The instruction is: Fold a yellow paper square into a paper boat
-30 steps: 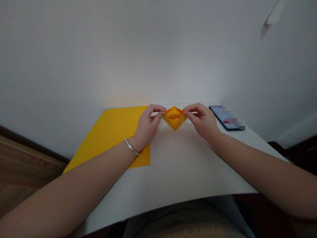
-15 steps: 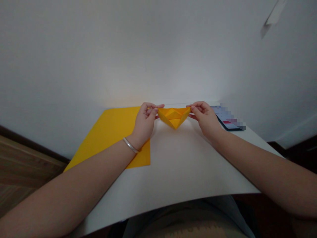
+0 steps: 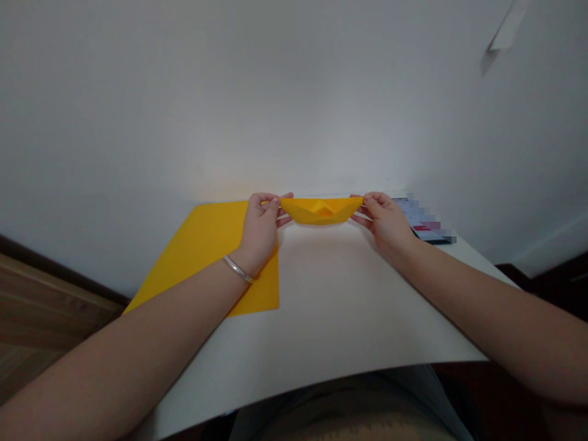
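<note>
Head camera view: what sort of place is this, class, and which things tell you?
An indoor room, perhaps in a home: a white table by a pale wall, a phone on the table's right side, and a wooden panel, possibly furniture, at the left edge.

Left hand (image 3: 261, 229) pulls to nine o'clock, right hand (image 3: 389, 222) to three, stretching the origami boat (image 3: 321, 211) longer and shallower!

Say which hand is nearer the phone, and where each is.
Right. The right hand is beside the phone, partly covering it in view; the left hand holds the boat at its end farther from the phone.
</note>
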Demonstrator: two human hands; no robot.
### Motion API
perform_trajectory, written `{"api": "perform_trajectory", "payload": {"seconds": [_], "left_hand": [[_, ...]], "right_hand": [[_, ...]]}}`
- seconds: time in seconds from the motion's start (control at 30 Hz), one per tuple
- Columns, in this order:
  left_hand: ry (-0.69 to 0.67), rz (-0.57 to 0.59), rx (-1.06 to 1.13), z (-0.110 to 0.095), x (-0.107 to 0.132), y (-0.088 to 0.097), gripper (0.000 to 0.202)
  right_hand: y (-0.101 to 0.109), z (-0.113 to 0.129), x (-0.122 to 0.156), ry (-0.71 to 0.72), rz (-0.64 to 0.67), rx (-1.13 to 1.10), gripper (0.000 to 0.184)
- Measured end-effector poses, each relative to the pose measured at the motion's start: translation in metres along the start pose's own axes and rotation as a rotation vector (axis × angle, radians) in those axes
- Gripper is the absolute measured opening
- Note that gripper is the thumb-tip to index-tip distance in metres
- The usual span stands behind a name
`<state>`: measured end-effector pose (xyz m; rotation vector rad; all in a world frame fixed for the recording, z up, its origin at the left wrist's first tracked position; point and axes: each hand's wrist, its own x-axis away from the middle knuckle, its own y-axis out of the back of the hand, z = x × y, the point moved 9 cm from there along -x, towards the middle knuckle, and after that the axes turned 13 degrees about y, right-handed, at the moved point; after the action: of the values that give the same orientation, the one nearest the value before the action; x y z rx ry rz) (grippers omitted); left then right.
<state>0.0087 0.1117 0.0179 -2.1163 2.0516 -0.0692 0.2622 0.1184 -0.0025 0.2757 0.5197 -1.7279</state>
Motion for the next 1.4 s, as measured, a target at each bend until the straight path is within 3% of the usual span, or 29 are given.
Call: {"api": "perform_trajectory", "payload": {"seconds": [0.2, 0.43, 0.6, 0.77, 0.9, 1.0, 1.2, 1.4], "left_hand": [[0.064, -0.032, 0.037, 0.008, -0.003, 0.003, 0.007], [0.14, -0.052, 0.048, 0.015, -0.004, 0.004, 0.007], [0.201, -0.135, -0.015, 0.02, -0.008, 0.01, 0.006], [0.14, -0.137, -0.352, 0.017, -0.011, 0.014, 0.007], [0.063, -0.176, -0.68, 0.014, -0.012, 0.016, 0.006], [0.11, -0.162, -0.855, 0.022, -0.015, 0.017, 0.005], [0.148, -0.181, -1.221, 0.026, -0.015, 0.017, 0.014], [0.109, -0.117, -1.507, 0.023, -0.01, 0.006, 0.021]], "right_hand": [[0.008, -0.011, 0.001, -0.09, -0.083, -0.038, 0.008], [0.01, -0.014, -0.003, -0.089, -0.019, 0.014, 0.008], [0.013, -0.008, 0.003, -0.202, -0.107, 0.112, 0.011], [0.019, -0.002, 0.002, -0.236, -0.026, 0.468, 0.012], [0.021, 0.001, -0.003, -0.19, 0.135, 0.813, 0.009], [0.02, -0.001, -0.005, -0.165, 0.266, 1.015, 0.008], [0.022, -0.014, -0.006, -0.156, 0.437, 1.15, 0.006], [0.017, -0.016, -0.006, -0.114, 0.546, 1.237, 0.008]]}}
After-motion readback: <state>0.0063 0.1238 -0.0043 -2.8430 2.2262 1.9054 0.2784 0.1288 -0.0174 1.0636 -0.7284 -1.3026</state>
